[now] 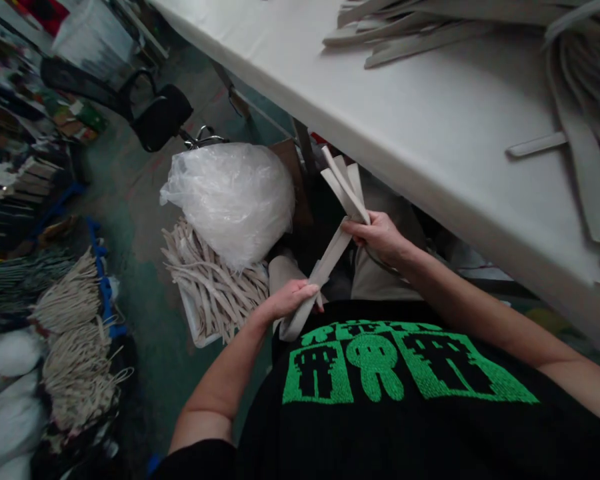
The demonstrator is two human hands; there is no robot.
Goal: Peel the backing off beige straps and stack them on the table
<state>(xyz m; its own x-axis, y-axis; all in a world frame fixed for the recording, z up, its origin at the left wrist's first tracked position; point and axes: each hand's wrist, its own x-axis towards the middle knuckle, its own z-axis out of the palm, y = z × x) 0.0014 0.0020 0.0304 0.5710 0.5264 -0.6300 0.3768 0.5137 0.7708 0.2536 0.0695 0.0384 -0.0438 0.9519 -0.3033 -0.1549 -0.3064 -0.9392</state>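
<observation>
Several beige fabric straps (336, 250) stretch between my two hands, over my lap. My left hand (296, 299) is closed on their lower part, where a strap curves back in a loop near my shirt. Higher up, my right hand (377, 235) pinches the straps, and their loose ends fan out above it beside the table edge. More beige straps (220, 287) lie heaped in a white bin on the floor to my left. Another pile of pale straps (587, 100) rests on the table at the right, some hanging toward its edge.
A white-covered table (420, 133) runs diagonally along my right. On the left, a large clear plastic bag (235, 197) sits over the bin. A black office chair (160, 117) stands farther back. Bundled cords (77, 360) and white bags lie by a blue pallet (105, 287).
</observation>
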